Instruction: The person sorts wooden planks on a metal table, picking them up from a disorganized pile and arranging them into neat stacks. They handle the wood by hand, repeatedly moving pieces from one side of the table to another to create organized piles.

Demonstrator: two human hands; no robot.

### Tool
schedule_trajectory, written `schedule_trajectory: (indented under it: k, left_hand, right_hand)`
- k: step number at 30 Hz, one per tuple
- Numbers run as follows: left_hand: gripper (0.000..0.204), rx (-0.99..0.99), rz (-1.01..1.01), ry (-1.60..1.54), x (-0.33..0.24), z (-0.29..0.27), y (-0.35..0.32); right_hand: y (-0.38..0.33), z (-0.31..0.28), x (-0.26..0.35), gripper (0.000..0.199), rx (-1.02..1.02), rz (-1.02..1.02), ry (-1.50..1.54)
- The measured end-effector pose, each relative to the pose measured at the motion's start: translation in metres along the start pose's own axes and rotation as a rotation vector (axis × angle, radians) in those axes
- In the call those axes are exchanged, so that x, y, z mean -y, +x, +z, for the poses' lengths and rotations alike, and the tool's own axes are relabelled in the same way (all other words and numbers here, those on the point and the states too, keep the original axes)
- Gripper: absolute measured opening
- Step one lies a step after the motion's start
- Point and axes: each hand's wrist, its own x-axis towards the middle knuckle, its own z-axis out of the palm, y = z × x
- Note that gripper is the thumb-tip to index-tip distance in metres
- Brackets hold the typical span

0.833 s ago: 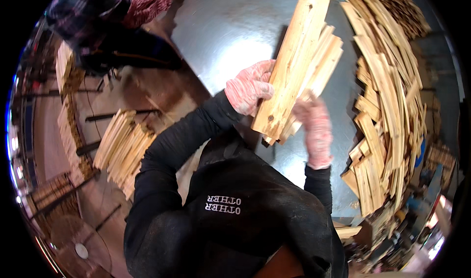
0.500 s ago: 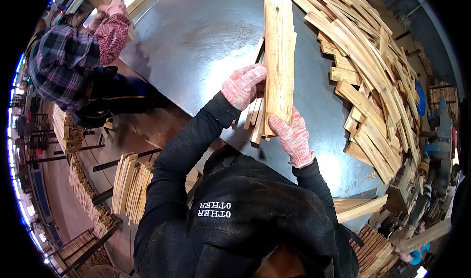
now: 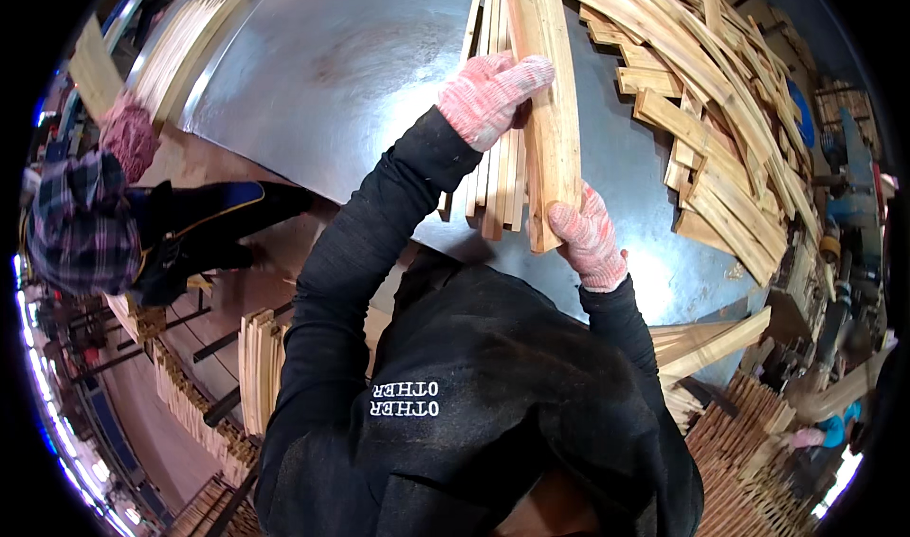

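A big gray table (image 3: 332, 82) had a large heap of boards (image 3: 725, 144) on its right side. In the middle, thin boards (image 3: 491, 191) sat just left of one long board (image 3: 559, 129). The left hand (image 3: 493, 99) was curled tight on its left edge; the right hand (image 3: 591, 238) pinched its near end

Black sleeves (image 3: 327, 253), pink-and-white gloves (image 3: 482, 101)
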Motion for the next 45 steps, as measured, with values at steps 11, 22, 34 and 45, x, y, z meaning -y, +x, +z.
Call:
schedule_trajectory:
  k: [11, 22, 34, 45]
  left_hand:
    - [0.038, 0.652, -0.077, -0.607, 0.006, 0.005, 0.028]
    - [0.075, 0.672, 0.11, 0.14, 0.008, 0.033, 0.017]
    - [0.071, 0.795, 0.707, 0.499, 0.04, 0.115, 0.035]
    - [0.077, 0.463, 0.184, 1.621, 0.216, 0.205, 0.01]
  right_hand:
    - [-0.001, 0.042, -0.066, 0.058, 0.286, -0.253, 0.691]
    - [-0.09, 0.018, -0.003, 0.072, -1.217, -0.498, -1.36]
    - [-0.408, -0.001, -0.008, 0.033, -1.615, 0.157, -2.188]
    - [-0.672, -0.223, -0.387, 0.045, -2.407, 1.102, -0.169]
